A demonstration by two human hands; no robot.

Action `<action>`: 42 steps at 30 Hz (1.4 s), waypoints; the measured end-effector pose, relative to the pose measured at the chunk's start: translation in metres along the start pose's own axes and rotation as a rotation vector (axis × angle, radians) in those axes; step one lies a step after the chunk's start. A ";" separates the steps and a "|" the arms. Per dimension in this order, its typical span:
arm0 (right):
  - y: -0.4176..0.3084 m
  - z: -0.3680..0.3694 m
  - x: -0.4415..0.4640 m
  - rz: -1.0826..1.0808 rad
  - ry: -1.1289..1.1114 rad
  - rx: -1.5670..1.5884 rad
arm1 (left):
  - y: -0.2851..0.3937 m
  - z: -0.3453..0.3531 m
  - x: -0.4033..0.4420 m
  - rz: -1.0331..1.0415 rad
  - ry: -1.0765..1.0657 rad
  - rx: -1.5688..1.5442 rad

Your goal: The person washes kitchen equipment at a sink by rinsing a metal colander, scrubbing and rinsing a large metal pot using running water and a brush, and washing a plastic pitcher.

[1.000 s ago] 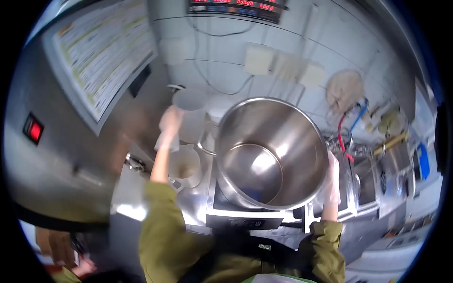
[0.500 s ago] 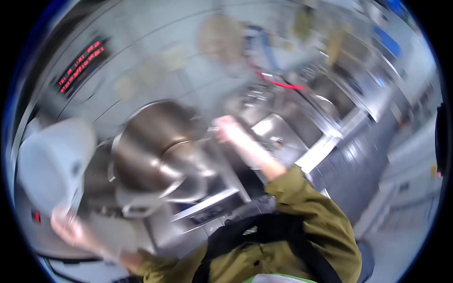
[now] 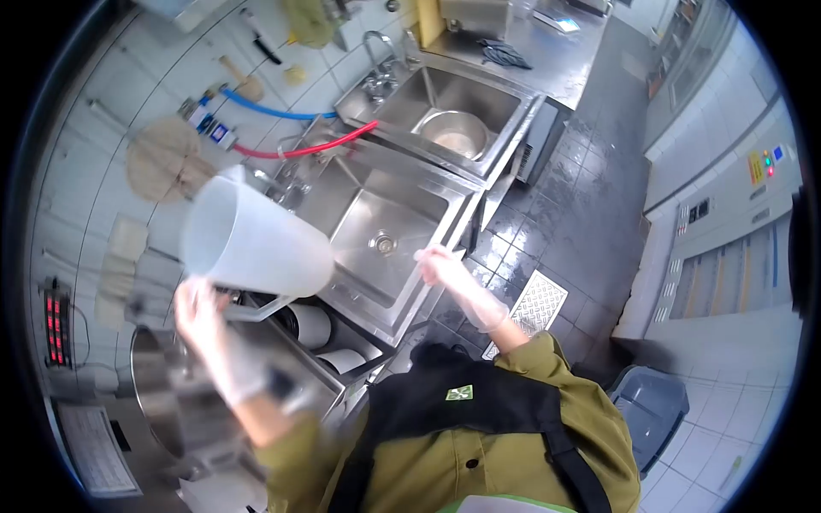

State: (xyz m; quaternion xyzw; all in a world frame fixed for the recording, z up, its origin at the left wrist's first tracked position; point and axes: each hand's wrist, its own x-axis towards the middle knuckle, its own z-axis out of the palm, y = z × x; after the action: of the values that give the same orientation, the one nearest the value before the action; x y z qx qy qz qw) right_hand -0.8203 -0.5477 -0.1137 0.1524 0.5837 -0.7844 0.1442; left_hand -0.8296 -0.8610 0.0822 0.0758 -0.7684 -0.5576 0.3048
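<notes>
My left hand (image 3: 205, 329), in a clear glove, grips a translucent white plastic jug (image 3: 282, 250) near its handle. The jug is tilted on its side, its wide mouth facing left, and it hangs over the left edge of a steel sink (image 3: 363, 224). My right hand (image 3: 446, 268), also in a clear glove, is in the air by the sink's front right edge. Its fingers are curled in, and nothing shows in them. The sink's drain (image 3: 383, 243) is in view, and the taps (image 3: 295, 190) at its back are partly behind the jug.
A second sink (image 3: 505, 98) with a steel pot (image 3: 453, 133) in it stands farther along. Red (image 3: 308, 151) and blue (image 3: 274, 110) hoses run from the wall. Left is a large steel pot (image 3: 154, 393); low right, a grey bin (image 3: 654, 406). The tiled floor (image 3: 581, 197) looks wet.
My view has turned right, from the large steel pot to the sinks. My left hand has carried the jug from the far left to the sink. The right hand stays curled.
</notes>
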 end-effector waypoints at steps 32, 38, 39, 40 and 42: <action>-0.147 -0.357 0.446 0.163 0.081 -0.248 | -0.142 0.308 0.055 -0.474 -0.318 1.296; -0.017 -0.415 0.590 0.421 -0.052 -0.222 | -0.034 0.292 -0.050 -0.600 0.523 0.748; -0.010 -0.425 0.599 0.363 -0.122 -0.358 | -0.030 0.286 -0.073 -0.465 0.478 0.853; -0.004 -0.434 0.605 0.300 -0.194 -0.493 | -0.023 0.279 -0.089 -0.445 0.458 0.915; 0.010 -0.450 0.601 0.177 -0.338 -0.747 | -0.009 0.264 -0.119 -0.403 0.422 1.038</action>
State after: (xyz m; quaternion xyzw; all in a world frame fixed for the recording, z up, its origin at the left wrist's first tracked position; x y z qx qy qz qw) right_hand -1.3330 -0.1480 -0.4895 0.0083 0.7808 -0.5174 0.3502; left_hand -0.8817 -0.5959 -0.0222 0.4684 -0.8339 -0.1286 0.2621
